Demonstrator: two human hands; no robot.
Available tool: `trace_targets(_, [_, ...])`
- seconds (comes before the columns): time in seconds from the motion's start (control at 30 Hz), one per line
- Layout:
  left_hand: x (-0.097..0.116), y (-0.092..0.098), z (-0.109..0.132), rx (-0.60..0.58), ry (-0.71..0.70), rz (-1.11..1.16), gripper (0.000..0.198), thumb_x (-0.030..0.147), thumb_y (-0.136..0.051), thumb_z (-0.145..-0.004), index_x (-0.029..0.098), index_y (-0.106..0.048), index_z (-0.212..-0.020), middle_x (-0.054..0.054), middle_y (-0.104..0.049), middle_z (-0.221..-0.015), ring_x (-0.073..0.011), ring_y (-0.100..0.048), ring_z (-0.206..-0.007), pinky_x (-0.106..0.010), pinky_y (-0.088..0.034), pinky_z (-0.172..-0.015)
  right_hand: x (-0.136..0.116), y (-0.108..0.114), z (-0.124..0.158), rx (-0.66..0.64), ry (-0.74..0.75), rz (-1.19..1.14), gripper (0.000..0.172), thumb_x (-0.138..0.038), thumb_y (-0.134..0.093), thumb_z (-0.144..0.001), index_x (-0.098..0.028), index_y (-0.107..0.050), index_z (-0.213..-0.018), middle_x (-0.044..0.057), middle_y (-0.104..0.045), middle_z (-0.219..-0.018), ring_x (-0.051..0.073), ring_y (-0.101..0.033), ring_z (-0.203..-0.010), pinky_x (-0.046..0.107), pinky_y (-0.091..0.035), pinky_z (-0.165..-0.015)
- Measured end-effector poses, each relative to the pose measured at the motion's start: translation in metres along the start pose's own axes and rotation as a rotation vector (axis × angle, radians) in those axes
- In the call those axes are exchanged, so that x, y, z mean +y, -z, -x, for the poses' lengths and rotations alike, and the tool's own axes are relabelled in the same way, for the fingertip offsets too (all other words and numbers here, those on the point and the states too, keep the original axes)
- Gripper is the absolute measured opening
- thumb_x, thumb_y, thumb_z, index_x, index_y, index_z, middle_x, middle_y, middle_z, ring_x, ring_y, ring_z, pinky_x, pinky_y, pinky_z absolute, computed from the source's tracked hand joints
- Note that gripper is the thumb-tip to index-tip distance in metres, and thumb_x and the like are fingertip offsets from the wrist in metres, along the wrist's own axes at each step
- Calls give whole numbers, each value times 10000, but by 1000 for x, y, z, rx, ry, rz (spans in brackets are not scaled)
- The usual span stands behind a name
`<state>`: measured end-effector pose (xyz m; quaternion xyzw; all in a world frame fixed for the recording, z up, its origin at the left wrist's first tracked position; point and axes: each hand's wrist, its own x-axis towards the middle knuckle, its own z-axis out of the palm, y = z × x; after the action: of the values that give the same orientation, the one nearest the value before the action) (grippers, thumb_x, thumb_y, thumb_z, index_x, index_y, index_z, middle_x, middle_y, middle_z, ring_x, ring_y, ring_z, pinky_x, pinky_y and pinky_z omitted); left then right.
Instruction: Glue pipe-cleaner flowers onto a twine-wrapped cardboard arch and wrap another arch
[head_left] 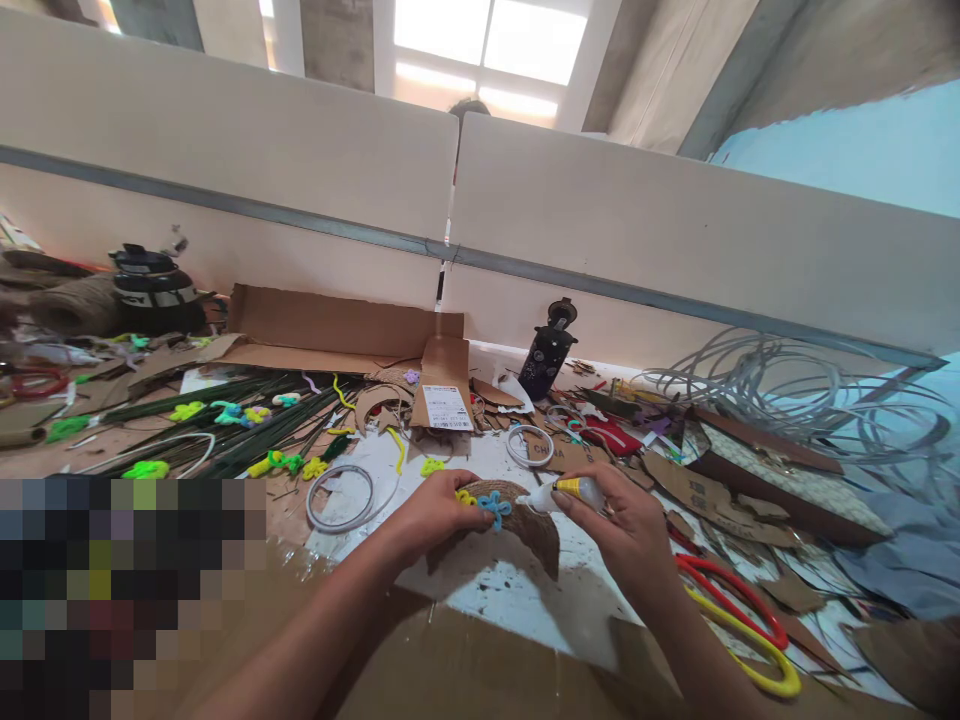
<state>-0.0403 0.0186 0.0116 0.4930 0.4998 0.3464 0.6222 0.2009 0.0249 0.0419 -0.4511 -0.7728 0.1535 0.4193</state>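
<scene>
My left hand point(442, 512) is closed on a brown, twine-covered crescent point(538, 535), near its upper left edge. A blue pipe-cleaner flower point(495, 508) lies on the crescent by my left fingertips, with a yellow flower point(465, 497) partly under those fingers. In my right hand point(626, 520) is a small white glue bottle point(581, 492) with a yellow label. Its nozzle points left and reaches the crescent just right of the blue flower; whether the tip touches the surface I cannot tell.
White rings point(339, 498) and cardboard scraps surround the work spot. A dark bottle point(549, 350) stands behind, beside an opened cardboard box point(337, 330). Red point(739, 595) and yellow loops point(750, 655) lie right of my right arm. Coiled clear tubing point(810, 390) fills the back right.
</scene>
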Motion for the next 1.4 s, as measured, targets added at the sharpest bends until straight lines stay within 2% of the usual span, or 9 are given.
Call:
trace_targets(0.17, [3,-2,3,-11,-3,-2,348,240,-734,-623,146,-696,-956,-35,-724,-776,-137,-599,-591,-248,-425,-557,2,-1,2,50,7,6,168,-408,-691,-898,-240,-680,-892,0,-667,-827,200,-599,-730,284,-420,-653])
trace_targets(0.43, [-1,0,1,-21,-14,-31,356,244,-731,-636,143,-707,-976,-51,-733,-797,-145,-605,-608,-243,-400,-540,1,-3,1,10,15,-12,155,-392,-690,-894,-238,-680,-899,5,-679,-828,205,-610,-730,288,-438,-657])
trace_targets(0.67, [4,-1,4,-3,13,-1,328,238,-738,-635,149,-691,-947,-20,-702,-726,-117,-560,-550,-230,-396,-519,-2,-4,1,102,12,-2,167,-405,-694,-875,-238,-686,-879,8,-666,-802,202,-576,-682,298,-429,-649])
trace_targets(0.97, [1,1,2,6,10,-19,381,273,-755,-625,150,-694,-981,-28,-714,-745,-131,-579,-567,-224,-377,-507,-4,-2,1,74,-39,11,180,-414,-693,-862,-235,-676,-862,20,-672,-801,218,-581,-697,312,-443,-661])
trace_targets(1.23, [1,1,2,-22,-12,-50,376,276,-744,-639,147,-715,-991,-22,-710,-749,-125,-563,-569,-227,-371,-517,-6,-5,1,31,1,-34,173,-401,-683,-885,-228,-686,-894,19,-690,-827,210,-610,-705,302,-442,-656])
trace_targets(1.4, [3,1,3,-24,-8,-31,372,262,-748,-621,145,-701,-970,-29,-713,-754,-130,-574,-578,-226,-378,-519,-1,-3,1,71,2,26,193,-421,-690,-882,-229,-691,-903,19,-694,-820,211,-610,-697,299,-446,-642])
